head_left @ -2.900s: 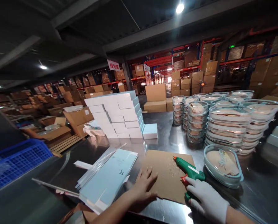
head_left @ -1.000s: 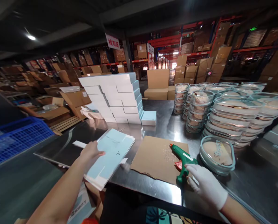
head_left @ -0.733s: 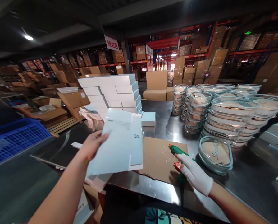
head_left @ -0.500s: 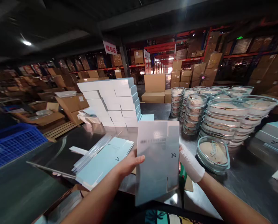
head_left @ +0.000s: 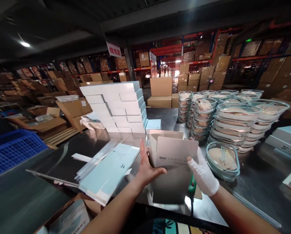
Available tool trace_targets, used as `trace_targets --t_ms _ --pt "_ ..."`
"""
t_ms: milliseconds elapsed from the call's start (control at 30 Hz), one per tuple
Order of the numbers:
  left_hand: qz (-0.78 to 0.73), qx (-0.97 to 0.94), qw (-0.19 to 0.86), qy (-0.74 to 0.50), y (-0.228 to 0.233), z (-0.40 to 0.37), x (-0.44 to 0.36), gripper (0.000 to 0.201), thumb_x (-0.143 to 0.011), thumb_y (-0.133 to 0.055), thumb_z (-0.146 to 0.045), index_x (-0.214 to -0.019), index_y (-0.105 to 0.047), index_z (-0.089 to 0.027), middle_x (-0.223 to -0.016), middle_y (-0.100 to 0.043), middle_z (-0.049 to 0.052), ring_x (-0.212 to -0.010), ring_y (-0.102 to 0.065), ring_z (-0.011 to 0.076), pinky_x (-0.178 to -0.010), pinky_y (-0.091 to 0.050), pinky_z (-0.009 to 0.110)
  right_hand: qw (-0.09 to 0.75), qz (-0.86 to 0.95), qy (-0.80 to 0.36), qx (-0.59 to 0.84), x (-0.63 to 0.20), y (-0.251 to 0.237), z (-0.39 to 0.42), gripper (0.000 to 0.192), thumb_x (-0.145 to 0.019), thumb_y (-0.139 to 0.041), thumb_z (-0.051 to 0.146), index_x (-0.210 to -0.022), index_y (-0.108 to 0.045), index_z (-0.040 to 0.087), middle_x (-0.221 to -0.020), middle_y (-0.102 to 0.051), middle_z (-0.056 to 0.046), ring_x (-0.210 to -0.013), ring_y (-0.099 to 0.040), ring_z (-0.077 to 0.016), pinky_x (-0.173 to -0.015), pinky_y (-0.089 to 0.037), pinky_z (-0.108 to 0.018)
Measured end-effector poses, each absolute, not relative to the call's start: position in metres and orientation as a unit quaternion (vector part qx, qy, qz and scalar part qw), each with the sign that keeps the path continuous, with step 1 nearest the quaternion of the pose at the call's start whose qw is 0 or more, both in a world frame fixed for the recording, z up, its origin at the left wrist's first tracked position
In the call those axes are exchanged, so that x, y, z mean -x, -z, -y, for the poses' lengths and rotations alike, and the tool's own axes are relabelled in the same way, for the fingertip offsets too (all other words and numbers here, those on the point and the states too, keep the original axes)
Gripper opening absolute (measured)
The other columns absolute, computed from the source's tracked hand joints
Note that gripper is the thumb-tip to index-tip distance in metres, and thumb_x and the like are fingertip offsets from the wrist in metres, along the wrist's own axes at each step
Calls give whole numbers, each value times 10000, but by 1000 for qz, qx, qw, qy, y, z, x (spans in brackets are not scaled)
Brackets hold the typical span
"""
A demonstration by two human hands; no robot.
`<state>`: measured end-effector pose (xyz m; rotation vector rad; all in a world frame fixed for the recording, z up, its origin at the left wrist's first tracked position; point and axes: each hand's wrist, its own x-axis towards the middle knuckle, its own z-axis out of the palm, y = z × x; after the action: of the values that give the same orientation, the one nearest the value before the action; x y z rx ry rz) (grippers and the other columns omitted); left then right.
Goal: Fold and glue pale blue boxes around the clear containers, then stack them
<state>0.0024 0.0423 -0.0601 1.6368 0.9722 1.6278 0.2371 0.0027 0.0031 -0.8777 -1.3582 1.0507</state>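
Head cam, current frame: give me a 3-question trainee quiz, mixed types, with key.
1. True or false: both hands hold the white carton above the table.
2. Which hand wears a white glove? A) left hand B) right hand C) both
3. Fill in: the green glue gun shows just below the carton, beside the ____ hand.

Key: 1 true; 2 B; 3 right. The carton is partly opened, flaps up. The flat blue-white blanks lie to its left, the stacked clear containers to its right.
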Motion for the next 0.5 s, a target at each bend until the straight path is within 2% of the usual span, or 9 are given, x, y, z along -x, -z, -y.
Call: trace_targets --t_ms 67,133,200,267,333,400,500 --pt "-348 -665 251 -612 58 -36 2 1341 -605 -983 -678 -1676 -277 -285 -1574 -498 199 -1459 -528 423 -1223 -430 589 560 593 -449 364 -237 -16 -5 935 -740 -741 888 -1420 -689 249 -1385 -726 -152 -1339 -654 -355 -1146 -539 -505" --pt "-316 -706 217 -596 52 -29 4 916 -732 -907 -677 -1475 -564 -264 -1475 -584 172 -1382 -588 397 -1157 -497 545 544 600 -461 363 -234 -23 -6 861 -743 -706 910 -1243 -769 211 -1224 -780 -162 -1175 -726 -361 -1024 -607 -480" --pt "-298 -719 204 -594 48 -21 2 602 -848 -817 -662 -1258 -689 -240 -1311 -655 143 -1218 -670 344 -1029 -572 474 552 582 -451 392 -226 -25 -5 709 -811 -672 848 -1066 -781 195 -1041 -801 -146 -1004 -757 -345 -883 -641 -451" --pt "-295 -693 175 -635 49 -13 -3 570 -892 -768 -663 -1258 -682 -234 -1309 -646 149 -1195 -676 334 -980 -586 453 579 553 -408 439 -213 -24 -3 517 -849 -695 683 -1032 -740 202 -964 -796 -106 -911 -753 -312 -807 -641 -422" --pt "-291 -658 133 -682 55 -6 -7 706 -906 -733 -691 -1433 -588 -243 -1443 -594 188 -1298 -640 360 -1015 -577 477 609 542 -360 454 -200 -23 -2 421 -815 -719 495 -1126 -684 213 -1029 -795 -78 -933 -748 -278 -826 -636 -394" --pt "-283 -665 93 -684 61 0 -5 767 -918 -716 -695 -1519 -526 -258 -1467 -605 194 -1319 -642 359 -1020 -581 478 632 551 -338 429 -194 -23 -3 511 -790 -686 373 -1275 -612 229 -1157 -784 -74 -1014 -744 -245 -883 -625 -367" --pt "-282 -718 64 -634 61 5 7 605 -898 -786 -629 -1375 -660 -279 -1236 -735 120 -1151 -718 307 -942 -606 420 622 593 -333 389 -207 -20 -9 628 -854 -626 346 -1461 -500 244 -1300 -748 -95 -1098 -734 -224 -936 -609 -359"
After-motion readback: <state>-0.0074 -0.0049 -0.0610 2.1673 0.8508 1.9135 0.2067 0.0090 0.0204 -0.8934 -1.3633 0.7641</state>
